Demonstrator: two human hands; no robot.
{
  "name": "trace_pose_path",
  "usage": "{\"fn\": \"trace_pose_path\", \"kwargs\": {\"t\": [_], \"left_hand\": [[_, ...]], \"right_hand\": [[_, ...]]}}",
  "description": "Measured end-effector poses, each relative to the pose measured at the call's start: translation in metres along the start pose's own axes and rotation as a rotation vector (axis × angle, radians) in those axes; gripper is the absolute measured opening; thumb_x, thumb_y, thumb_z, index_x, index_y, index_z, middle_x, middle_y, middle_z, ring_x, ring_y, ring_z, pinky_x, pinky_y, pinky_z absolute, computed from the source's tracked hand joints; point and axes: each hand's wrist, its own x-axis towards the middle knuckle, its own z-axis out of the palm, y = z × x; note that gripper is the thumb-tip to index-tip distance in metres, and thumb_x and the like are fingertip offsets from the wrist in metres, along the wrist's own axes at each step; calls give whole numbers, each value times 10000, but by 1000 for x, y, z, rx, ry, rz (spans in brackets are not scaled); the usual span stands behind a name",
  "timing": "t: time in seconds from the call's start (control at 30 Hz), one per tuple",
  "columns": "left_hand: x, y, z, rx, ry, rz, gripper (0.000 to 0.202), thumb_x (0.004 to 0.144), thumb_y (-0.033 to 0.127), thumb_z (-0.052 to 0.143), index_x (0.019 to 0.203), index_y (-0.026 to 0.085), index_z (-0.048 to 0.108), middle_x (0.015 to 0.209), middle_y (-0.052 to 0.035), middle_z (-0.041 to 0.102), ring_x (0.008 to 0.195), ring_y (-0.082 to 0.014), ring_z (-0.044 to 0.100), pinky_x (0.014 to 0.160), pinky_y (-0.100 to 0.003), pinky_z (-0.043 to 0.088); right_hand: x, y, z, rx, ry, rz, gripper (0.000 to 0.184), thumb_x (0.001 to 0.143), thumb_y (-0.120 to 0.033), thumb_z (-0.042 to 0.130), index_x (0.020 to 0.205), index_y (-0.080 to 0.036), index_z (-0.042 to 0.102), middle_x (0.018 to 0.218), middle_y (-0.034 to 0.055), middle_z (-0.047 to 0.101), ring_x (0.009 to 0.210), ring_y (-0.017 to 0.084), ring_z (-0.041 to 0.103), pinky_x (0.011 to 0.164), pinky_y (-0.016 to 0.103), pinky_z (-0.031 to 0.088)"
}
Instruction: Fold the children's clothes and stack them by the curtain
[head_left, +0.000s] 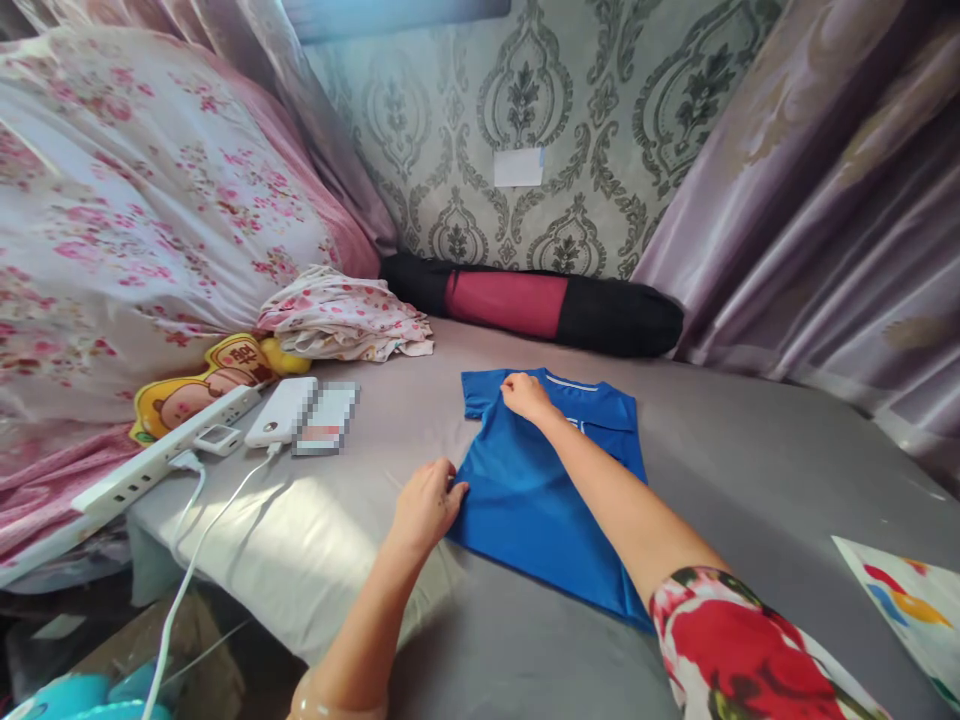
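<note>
Our right hand (528, 397) seems to pinch the blue short-sleeved fabric shirt (525, 505) near its shoulder; our left hand (427, 497) touches its side edge, but whether closed on it we cannot tell. The shirt lies on the grey cloth sheet (750, 455); uneven pulling could crease or twist it.

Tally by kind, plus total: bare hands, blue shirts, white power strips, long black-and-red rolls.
Bare hands: 2 (left hand, right hand)
Blue shirt: 1
White power strip: 1
Black-and-red roll: 1
Total: 5
</note>
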Motion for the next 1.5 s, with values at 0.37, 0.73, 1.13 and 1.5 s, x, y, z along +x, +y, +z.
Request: {"fn": "trace_pose_path", "kwargs": {"t": [0.37,0.73,1.13,1.5], "left_hand": [[2,3,0,-152,-34,-131,118,849,344,611,891,245,563,726,19,658,758,-175,628,636,-256,384],[3,0,-2,-223,-100,-133,104,852,291,533,862,206,594,716,6,635,708,-151,591,633,-243,361],[-14,30,-5,-160,-25,-2,108,861,249,507,910,222,599,736,16,613,720,-145,572,639,-247,368],[-32,62,10,-46,-128,178,222,901,400,542,1018,222,608,865,-24,678,854,-184,635,718,-262,417]], "right_hand": [[42,-87,51,121,27,92,468,841,-198,595,1284,-48,567,1340,276,502,1183,322,574,961,385,469],[52,-29,32,782,133,292,170,865,-157,473,768,-162,612,645,32,639,636,144,660,583,221,544],[-8,48,-19,1309,188,350,144,816,-70,477,817,-191,555,580,-60,574,482,77,567,481,175,510],[-23,81,-18,1174,201,428,119,813,-64,528,797,-177,561,565,-47,561,456,79,550,477,194,523]]}}
